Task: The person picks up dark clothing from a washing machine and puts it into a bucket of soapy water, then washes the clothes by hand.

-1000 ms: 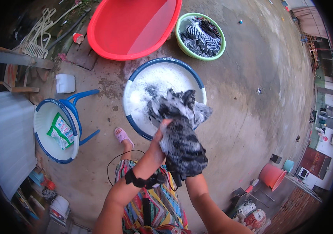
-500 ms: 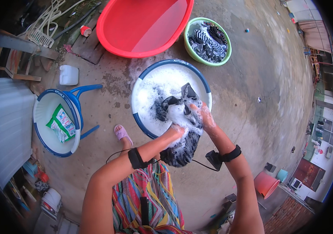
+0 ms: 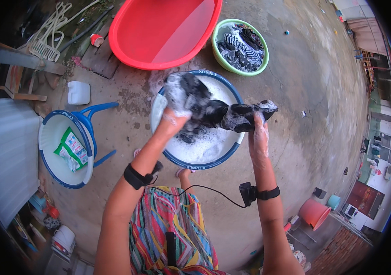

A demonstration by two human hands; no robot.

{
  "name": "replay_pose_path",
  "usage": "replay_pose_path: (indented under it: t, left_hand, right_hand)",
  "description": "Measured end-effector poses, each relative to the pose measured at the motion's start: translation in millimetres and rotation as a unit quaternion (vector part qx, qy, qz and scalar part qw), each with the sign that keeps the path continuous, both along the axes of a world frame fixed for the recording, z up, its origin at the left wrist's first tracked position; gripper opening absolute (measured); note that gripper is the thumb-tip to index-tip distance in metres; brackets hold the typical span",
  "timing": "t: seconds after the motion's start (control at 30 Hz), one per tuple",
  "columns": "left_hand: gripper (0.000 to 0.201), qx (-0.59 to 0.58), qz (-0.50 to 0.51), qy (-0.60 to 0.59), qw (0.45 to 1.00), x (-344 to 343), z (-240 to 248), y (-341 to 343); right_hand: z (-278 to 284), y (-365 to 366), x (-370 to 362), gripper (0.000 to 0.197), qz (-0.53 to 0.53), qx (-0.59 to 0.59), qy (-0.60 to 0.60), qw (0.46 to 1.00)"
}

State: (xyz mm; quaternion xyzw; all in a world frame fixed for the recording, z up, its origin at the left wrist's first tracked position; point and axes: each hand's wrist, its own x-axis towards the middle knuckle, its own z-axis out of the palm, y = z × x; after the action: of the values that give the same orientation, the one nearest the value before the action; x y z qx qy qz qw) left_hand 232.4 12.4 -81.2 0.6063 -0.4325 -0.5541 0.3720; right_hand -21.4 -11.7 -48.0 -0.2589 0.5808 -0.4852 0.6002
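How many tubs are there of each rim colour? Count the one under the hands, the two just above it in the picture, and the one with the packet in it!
Blue-and-white: 2 (foamy tub, packet tub)
Red: 1 (big tub)
Green: 1 (small tub)
Total: 4

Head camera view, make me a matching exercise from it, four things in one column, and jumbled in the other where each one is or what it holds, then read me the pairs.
Things:
1. Dark, suds-covered cloth
2. Light-green round plastic basin
3. Green-and-white plastic packet
4. White plastic jug

Places and states:
A. Inside the white, blue-rimmed round basin at the left
B. Contains sudsy laundry, some of it striped
C. Gripped by the left hand and right hand
D. Standing directly on the ground

Pairs: 1-C, 2-B, 3-A, 4-D.
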Motion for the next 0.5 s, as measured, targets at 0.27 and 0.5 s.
replay_pose_path:
  t: [0.27, 0.5]
  left_hand:
    - [0.080, -0.097, -0.135, -0.431, 0.887, -11, -35, 5]
    - [0.076, 0.042, -0.338, -0.535, 0.773, -59, -79, -15]
  right_hand:
    - [-75, 1, -9, 0.046, 0.243, -0.153, 0.464, 0.838]
    - [-126, 5, 42, 0.059, 0.336, -0.141, 0.641, 0.675]
